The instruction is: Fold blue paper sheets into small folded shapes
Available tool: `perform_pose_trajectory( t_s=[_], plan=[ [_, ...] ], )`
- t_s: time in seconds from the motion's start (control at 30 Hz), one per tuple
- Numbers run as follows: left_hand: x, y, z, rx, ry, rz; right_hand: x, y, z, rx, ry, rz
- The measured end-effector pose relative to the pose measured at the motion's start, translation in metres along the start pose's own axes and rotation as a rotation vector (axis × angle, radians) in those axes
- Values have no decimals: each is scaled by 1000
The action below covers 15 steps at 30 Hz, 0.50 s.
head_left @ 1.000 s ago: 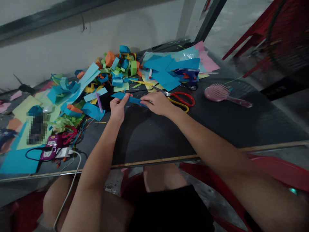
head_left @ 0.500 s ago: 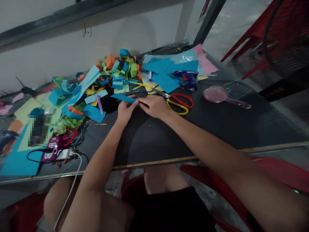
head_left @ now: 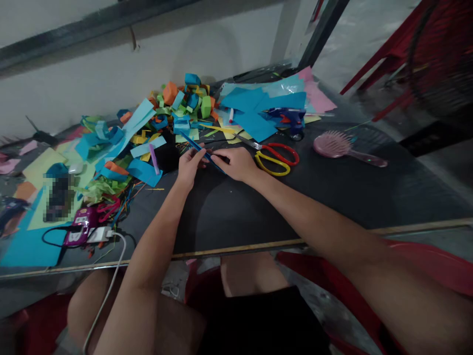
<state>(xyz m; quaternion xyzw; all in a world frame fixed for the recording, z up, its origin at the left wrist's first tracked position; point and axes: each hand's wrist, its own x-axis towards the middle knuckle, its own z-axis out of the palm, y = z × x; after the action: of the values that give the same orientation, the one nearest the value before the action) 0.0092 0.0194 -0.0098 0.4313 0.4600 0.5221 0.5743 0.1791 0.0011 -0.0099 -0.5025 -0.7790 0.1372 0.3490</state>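
1 blue paper strip point(head_left: 192, 142), held above the dark table point(head_left: 236, 217) between 2 bare hands, running aslant from upper left to lower right, its narrow edge toward the viewer; 1.0 s earlier its broad face had shown, with the hands farther apart, and 0.5 s earlier the hands had drawn together with that face still visible, so the strip had since been turned edge-on; 1 left hand point(head_left: 189, 166), nearly closed, thumb and fingers pinching the strip near its middle; 1 right hand point(head_left: 236, 162), fingers curled in, gripping the strip toward its lower end, just beside the left; 1 pair of scissors point(head_left: 257, 146), red and yellow handles, near the right hand, lying much as before; 1 pink hairbrush point(head_left: 334, 144), bristles up, farther right, likewise unmoved; 1 dark blue glue gun point(head_left: 291, 117), lying on blue sheets point(head_left: 258, 129) behind the scissors; 1 heap of folded paper pieces point(head_left: 185, 101), orange, green, blue and yellow, beyond the hands; 1 purple stick point(head_left: 154, 159), lying partly across blue paper, left of the left hand; 1 magenta device point(head_left: 80, 226), beside a white plug point(head_left: 99, 234), near the front edge.
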Motion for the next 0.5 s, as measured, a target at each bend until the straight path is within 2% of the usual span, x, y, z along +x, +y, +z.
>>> perform_pose_trajectory(
  t_s=[0.17,0.3,0.5],
  plan=[
    [1,-1,-2,-27,-10,34,5,5,5,277,-2,103],
    [3,-6,-3,-116,25,72,6,8,11,491,23,194],
    [2,-10,-2,-161,50,160,4,5,16,686,-95,191]
  ],
)
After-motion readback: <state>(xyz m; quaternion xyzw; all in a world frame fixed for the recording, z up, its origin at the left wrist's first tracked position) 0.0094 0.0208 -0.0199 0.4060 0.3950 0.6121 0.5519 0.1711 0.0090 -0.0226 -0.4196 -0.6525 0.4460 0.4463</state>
